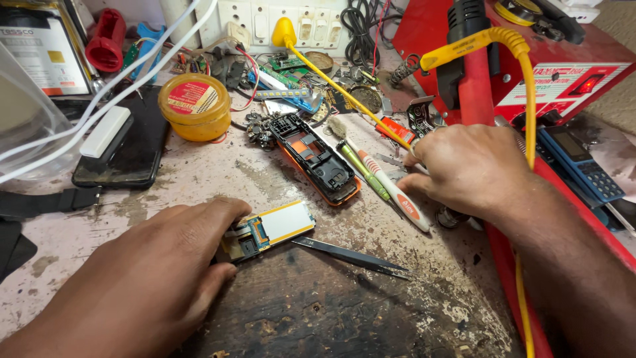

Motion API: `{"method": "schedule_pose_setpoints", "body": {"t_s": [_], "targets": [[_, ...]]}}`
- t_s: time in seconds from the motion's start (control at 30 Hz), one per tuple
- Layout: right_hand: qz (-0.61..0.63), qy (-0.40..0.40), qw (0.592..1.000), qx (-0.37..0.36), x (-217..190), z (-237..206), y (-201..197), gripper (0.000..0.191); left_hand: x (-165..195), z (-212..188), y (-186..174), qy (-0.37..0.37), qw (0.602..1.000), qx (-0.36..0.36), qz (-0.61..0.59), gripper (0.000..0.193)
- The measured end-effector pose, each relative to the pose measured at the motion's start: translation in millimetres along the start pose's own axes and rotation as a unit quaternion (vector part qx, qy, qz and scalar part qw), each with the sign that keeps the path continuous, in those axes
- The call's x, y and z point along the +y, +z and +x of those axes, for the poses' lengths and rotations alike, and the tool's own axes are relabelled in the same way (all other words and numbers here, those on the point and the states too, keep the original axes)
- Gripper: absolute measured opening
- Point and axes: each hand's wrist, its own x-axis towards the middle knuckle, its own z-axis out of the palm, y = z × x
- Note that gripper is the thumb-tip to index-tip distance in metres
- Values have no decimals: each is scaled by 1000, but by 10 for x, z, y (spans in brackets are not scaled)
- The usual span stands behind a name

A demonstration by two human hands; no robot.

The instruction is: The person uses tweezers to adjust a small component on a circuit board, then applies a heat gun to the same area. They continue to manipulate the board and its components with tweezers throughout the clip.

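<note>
Two hands on worn bench. Left hand (142, 278) flat, pinning small phone circuit board with display (268, 231) under fingertips; tweezers (351, 257) just right of board. Right hand (467, 169) gripping yellow soldering iron (344, 93). Beyond: orange phone housing (317, 158), toothbrush (387, 185), yellow flux tin (195, 105), lid shut.

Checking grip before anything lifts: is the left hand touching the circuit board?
Touching. The head view shows the left hand with fingers pressed on the near end of the circuit board, covering it; no gap shows.
</note>
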Motion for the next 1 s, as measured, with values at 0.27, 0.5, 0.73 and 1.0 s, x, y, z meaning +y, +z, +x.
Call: {"method": "schedule_pose_setpoints", "body": {"t_s": [0.27, 0.5, 0.73, 1.0], "targets": [[84, 11, 994, 73, -8, 110, 123, 30, -119, 48, 109, 112, 989, 92, -28, 63], [105, -49, 991, 60, 35, 91, 84, 29, -132, 55, 120, 52, 997, 48, -20, 65], [126, -85, 988, 32, 36, 135, 69, 25, -119, 51, 99, 94, 991, 90, -24, 65], [233, -53, 971, -3, 164, 174, 36, 28, 8, 2, -2, 35, 999, 33, -18, 60]]}}
